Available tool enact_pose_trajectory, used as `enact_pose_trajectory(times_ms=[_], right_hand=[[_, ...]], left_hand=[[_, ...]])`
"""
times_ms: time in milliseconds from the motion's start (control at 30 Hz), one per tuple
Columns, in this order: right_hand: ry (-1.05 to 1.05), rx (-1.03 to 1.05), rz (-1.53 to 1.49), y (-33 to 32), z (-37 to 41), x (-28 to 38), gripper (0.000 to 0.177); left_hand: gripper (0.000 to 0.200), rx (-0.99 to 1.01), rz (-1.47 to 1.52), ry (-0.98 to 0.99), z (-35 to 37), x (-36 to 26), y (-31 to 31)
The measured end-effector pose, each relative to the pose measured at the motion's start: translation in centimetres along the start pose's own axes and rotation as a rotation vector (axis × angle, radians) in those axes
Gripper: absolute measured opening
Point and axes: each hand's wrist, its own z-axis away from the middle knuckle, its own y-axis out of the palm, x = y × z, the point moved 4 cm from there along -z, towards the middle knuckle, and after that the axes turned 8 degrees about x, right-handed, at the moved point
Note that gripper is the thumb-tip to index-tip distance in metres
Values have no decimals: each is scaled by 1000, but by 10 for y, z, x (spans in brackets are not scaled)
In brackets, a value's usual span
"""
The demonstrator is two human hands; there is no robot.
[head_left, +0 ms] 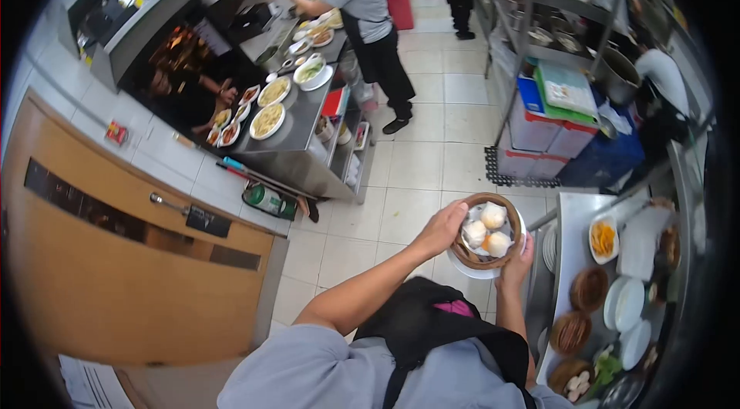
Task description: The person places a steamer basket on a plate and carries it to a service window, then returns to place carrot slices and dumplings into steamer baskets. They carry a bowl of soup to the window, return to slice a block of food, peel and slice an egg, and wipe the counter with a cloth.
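Note:
A round bamboo steamer basket (511,209) sits on a white plate (479,273) in front of my body, above the tiled floor. Inside the basket, three pale dumplings (475,233) rest on a light liner. My left hand (442,231) is closed on the left side of the basket, its thumb up by the rim. On the right, my right hand (517,264) grips the edge of the plate, partly under it, and some of its fingers are hidden.
At right a metal counter (566,218) carries bamboo steamers (590,289), white plates (634,343) and a dish of orange food (603,239). A pass counter (297,127) with plated food stands ahead left, beside a person (368,20). A wooden door (139,255) is at left; stacked bins (532,139) stand ahead right.

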Motion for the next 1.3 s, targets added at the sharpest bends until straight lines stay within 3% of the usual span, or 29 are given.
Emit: enact_pose_trajectory(times_ms=[67,200,433,533,633,767,800,833,1000,1067,1100,1167,1233,1267,1300], right_hand=[[85,101,44,36,-17,-25,29],[87,292,126,128,-56,-71,26],[232,679,269,363,-116,-150,38],[306,831,415,464,-148,-229,49],[406,871,341,568,-173,-291,57],[566,1015,186,677,-214,-387,74],[594,1021,155,703,-220,-399,79],[597,1063,186,716,-227,-405,91],[658,1046,297,770,-250,-448,101],[578,1000,504,774,-258,-443,77],[482,948,572,770,-261,-444,77],[460,975,526,747,-267,-448,78],[504,978,440,709,-252,-372,77],[491,874,415,674,-248,-392,65],[449,846,349,634,-234,-374,67]], left_hand=[[47,-122,-34,-53,6,13,-39],[49,-265,597,-76,12,46,-119],[60,-593,633,81,17,127,-318],[57,-771,614,160,12,153,-420],[58,-903,612,118,-3,206,-528],[61,-965,740,110,-42,222,-633],[64,-1081,641,5,-48,239,-664],[65,-1112,625,4,-57,254,-686],[65,-1227,404,-20,-90,233,-741],[63,-1273,440,-5,-95,238,-752],[64,-1298,384,-4,-97,243,-756],[65,-1323,312,-65,-91,257,-767],[68,-1426,246,-119,-86,231,-742],[66,-1422,24,-142,-75,227,-727],[64,-1388,-194,-141,-64,225,-712]])
